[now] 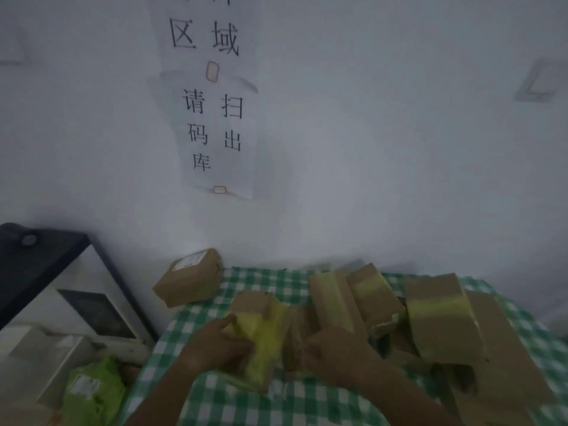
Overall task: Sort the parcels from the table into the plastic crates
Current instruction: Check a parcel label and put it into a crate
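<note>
Against a white wall [368, 149] with taped paper signs [215, 133] stands the tabletop [233, 398] in green checked cloth, strewn with brown taped parcels [436, 318]; one box [189, 279] overhangs its far left corner. Beside the near edge, the left hand [215, 345] grips a yellow-wrapped parcel [261, 339]; the right hand [338, 355] is curled closed on a thin brown parcel [293, 339] beside it. No crate can be made out.
</note>
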